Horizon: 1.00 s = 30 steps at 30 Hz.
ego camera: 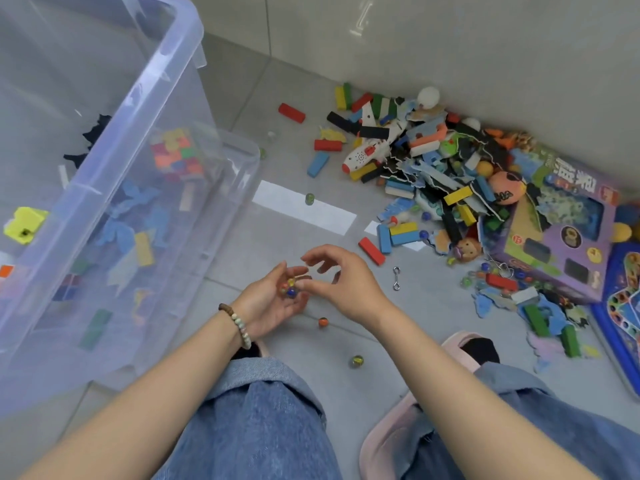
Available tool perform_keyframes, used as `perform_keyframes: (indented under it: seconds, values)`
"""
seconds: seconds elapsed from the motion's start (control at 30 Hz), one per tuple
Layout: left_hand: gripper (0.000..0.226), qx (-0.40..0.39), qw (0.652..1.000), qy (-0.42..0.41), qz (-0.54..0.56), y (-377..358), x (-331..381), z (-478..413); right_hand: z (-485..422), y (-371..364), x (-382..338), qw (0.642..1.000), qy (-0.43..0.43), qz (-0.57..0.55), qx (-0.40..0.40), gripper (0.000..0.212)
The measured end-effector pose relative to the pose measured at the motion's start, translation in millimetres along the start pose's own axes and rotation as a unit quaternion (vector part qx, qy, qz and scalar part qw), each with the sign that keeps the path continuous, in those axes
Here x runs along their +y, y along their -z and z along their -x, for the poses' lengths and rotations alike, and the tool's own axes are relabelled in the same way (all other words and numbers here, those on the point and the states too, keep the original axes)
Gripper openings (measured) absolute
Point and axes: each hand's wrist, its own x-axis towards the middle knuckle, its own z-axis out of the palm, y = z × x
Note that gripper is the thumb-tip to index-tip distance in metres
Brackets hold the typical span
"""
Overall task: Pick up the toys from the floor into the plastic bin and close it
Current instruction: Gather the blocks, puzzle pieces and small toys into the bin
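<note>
**Hands**
- L hand [273, 299]: palm up, fingers cupped round a small cluster of marbles [290, 287] (yellow, blue, red seen). Bead bracelet [239, 323] on its wrist.
- R hand [341, 282]: just right of the L hand, thumb tip at the marble cluster, index raised, other fingers loosely curled. Cannot tell if it pinches a marble or only touches.

**Task items**
- Plastic bin [166, 109]: clear, lid off, on the floor left of the L hand. Holds colored blocks, blue puzzle pcs and a multicolor cube.
- Loose marbles on the floor: orange marble [322, 322] just below both hands; yellow-green marble [356, 361] nearer the knees; green marble [309, 198] beyond the hands.
- Red block [371, 251]: just right of and beyond the R hand.
- Metal ring puzzle [397, 278]: on the floor, right of the R hand, apart from it.
- Toy pile [433, 174]: well beyond and right of the R hand, against the wall; blocks, puzzle pcs, balls, a white toy plane [367, 152].
- Purple box [554, 244] and blue game board [623, 306]: far right of the R hand.

**Other**
- Pink slippers [464, 344] and jeans below the forearms.
</note>
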Motion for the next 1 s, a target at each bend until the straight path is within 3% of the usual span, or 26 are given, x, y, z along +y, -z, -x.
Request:
perform_keyframes:
  seconds: [0.1, 0.23, 0.3, 0.37, 0.47, 0.53, 0.6, 0.73, 0.87, 0.93, 1.0]
  values:
    - [0.031, 0.042, 0.984, -0.077, -0.156, 3, -5, -3, 22, -5, 27, 0.995, -0.044, -0.016, 0.086, 0.027]
    - [0.033, 0.068, 0.911, -0.177, -0.367, 22, -10, -6, 44, -32, 50, 0.998, -0.051, 0.014, 0.032, 0.027]
    - [0.031, 0.067, 0.911, -0.174, -0.367, 24, -12, -4, 43, -40, 53, 0.997, -0.052, 0.04, 0.045, 0.021]
    - [0.03, 0.068, 0.945, -0.132, -0.291, 21, -14, -1, 38, -43, 51, 0.994, -0.07, 0.023, 0.083, 0.016]
    - [0.03, 0.044, 0.982, -0.044, -0.178, 19, -16, 2, 32, -40, 27, 0.976, -0.072, -0.147, 0.141, 0.021]
    - [0.036, -0.005, 0.989, -0.004, -0.148, 18, -18, 3, 31, -34, 9, 0.971, -0.051, -0.204, 0.116, 0.022]
    - [0.034, -0.017, 0.991, -0.001, -0.136, 13, -20, 4, 36, -27, 10, 0.977, -0.043, -0.182, 0.106, 0.022]
    - [0.026, 0.022, 0.953, -0.079, -0.291, 9, -20, -2, 72, -9, 51, 0.974, -0.086, -0.062, 0.199, 0.025]
    - [0.027, -0.007, 0.888, -0.118, -0.445, 7, -35, -2, 109, -20, 74, 0.977, -0.12, -0.052, 0.167, 0.03]
    - [0.028, -0.012, 0.879, -0.125, -0.46, 5, -40, 0, 118, -30, 78, 0.978, -0.137, -0.05, 0.151, 0.029]
    - [0.027, -0.007, 0.895, -0.116, -0.43, 3, -44, 2, 117, -36, 82, 0.976, -0.153, -0.035, 0.153, 0.028]
